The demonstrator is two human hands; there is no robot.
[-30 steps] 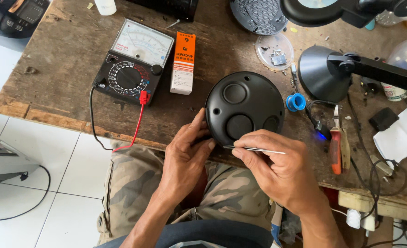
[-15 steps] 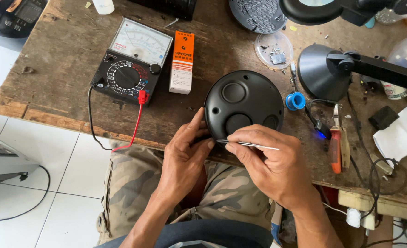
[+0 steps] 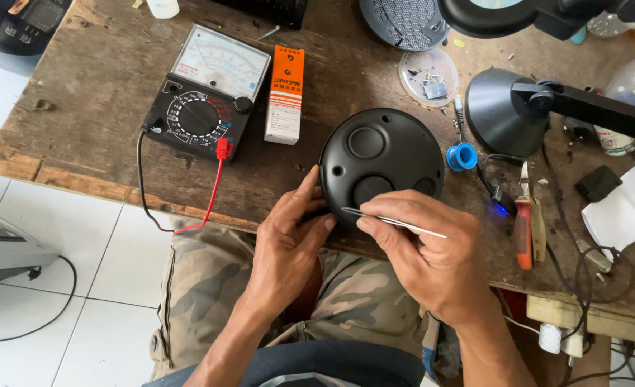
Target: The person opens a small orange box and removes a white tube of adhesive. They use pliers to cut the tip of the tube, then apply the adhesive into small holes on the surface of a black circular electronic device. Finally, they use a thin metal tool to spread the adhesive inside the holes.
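A round black plastic housing [image 3: 382, 154] with three circular recesses lies at the front edge of the wooden workbench [image 3: 102, 93]. My left hand [image 3: 285, 247] grips its near left rim, thumb along the edge. My right hand [image 3: 421, 254] pinches thin metal tweezers [image 3: 392, 221] held almost flat. The tweezer tips point left and touch the housing's near rim, close to my left thumb.
An analog multimeter [image 3: 202, 97] with red and black leads sits at the left, an orange-and-white box [image 3: 284, 94] beside it. A clear dish of small parts [image 3: 428, 76], a blue solder spool [image 3: 462, 156], a black lamp [image 3: 504, 107], orange-handled pliers [image 3: 524, 229] and cables crowd the right.
My right hand and the tweezers have shifted slightly left along the housing's near rim, bringing the tips closer to my left thumb. The left hand keeps its grip.
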